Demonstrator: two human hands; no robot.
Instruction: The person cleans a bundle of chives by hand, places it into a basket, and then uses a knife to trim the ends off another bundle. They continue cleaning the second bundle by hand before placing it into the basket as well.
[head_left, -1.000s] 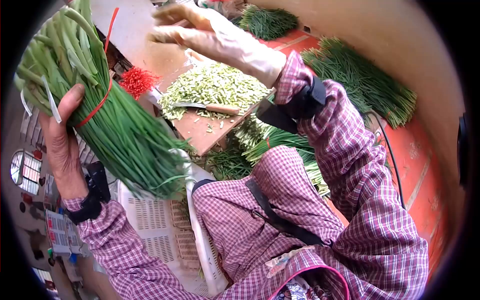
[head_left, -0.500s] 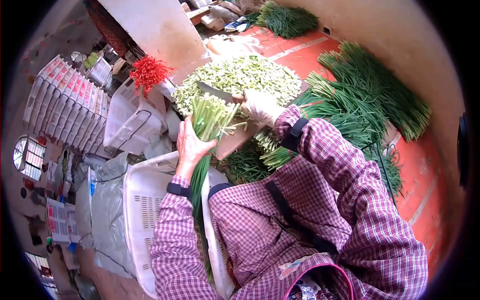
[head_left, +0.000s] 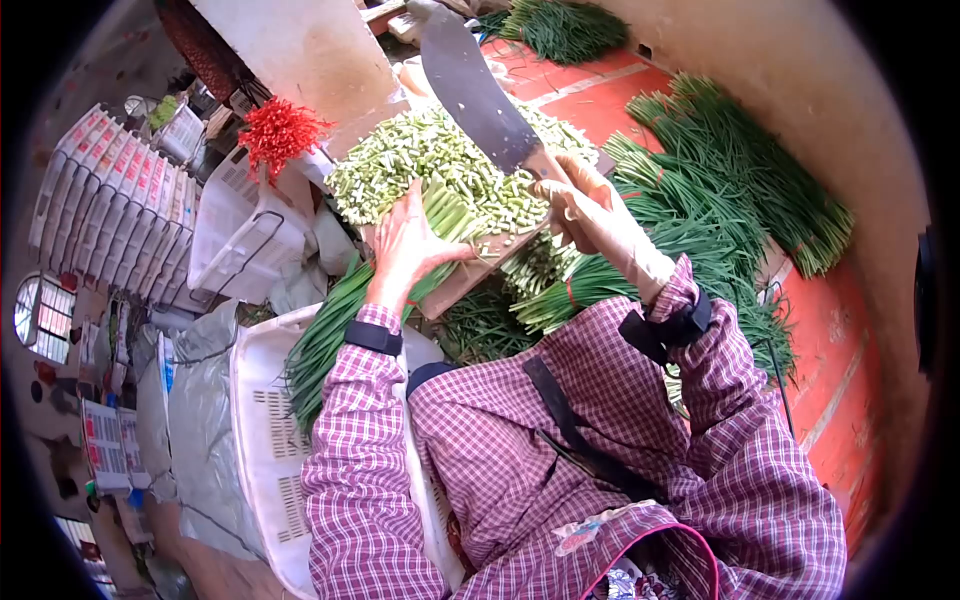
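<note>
My left hand (head_left: 405, 243) presses a bunch of green stalks (head_left: 447, 210) down on a wooden board (head_left: 450, 291), fingers wrapped over it. The long leaves (head_left: 335, 330) of the bunch trail over the white basket. In a pale glove, my right hand (head_left: 590, 205) grips the handle of a broad curved knife (head_left: 480, 95), its blade raised over the board. A heap of chopped stalk pieces (head_left: 400, 150) lies around and beyond the bunch.
Bundles of long green stalks (head_left: 740, 160) lie on the red floor (head_left: 835, 390) at right. A white basket (head_left: 270, 480) stands beside my lap. At left are stacked white crates (head_left: 115, 215), another crate (head_left: 245, 235) and a bunch of red ties (head_left: 280, 135).
My left hand has lowered the bunch from upright to lying on the board. My right hand has moved right, and the knife is now raised with its broad side showing.
</note>
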